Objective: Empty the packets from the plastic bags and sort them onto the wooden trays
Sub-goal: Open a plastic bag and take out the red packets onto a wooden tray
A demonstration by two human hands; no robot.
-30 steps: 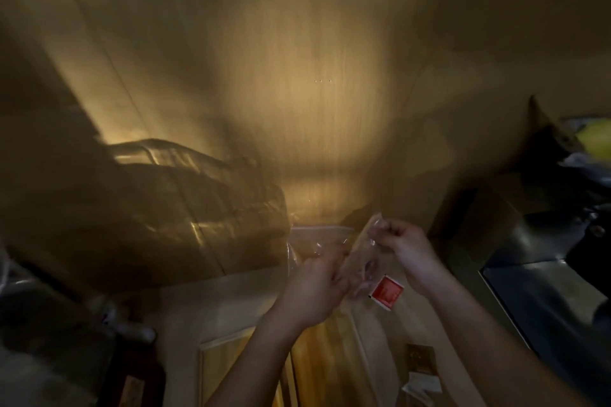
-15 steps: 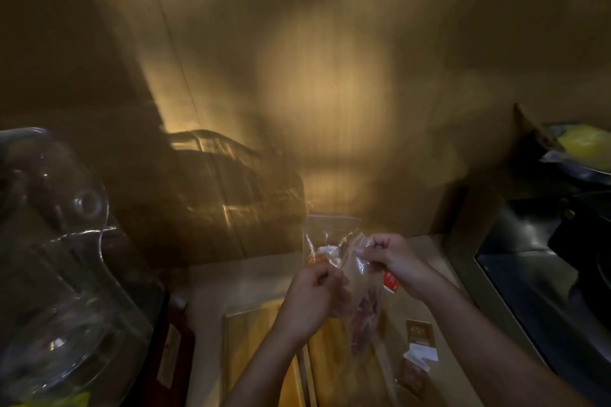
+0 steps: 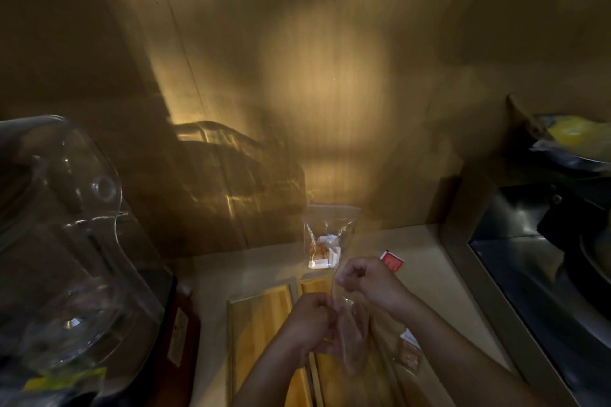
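Both hands hold a clear plastic bag (image 3: 352,334) over two wooden trays. My left hand (image 3: 310,324) pinches its left edge and my right hand (image 3: 367,279) grips its top edge, higher up. The bag hangs down between them, blurred, its contents hard to make out. The left wooden tray (image 3: 261,324) and the right wooden tray (image 3: 317,287) lie side by side on the counter. A second clear bag (image 3: 327,241) with white and brown packets stands against the wall behind the trays. A red packet (image 3: 391,261) lies just beyond my right hand.
A large clear plastic container (image 3: 66,241) fills the left side. A steel stove top (image 3: 542,258) with a dark pan sits at the right, with a yellow item (image 3: 575,135) on a dish above it. Small packets (image 3: 410,353) lie on the beige counter right of the trays.
The view has tilted down, showing more counter and trays. Both hands and the held bag have dropped lower over the trays. The red packet now lies on the counter.
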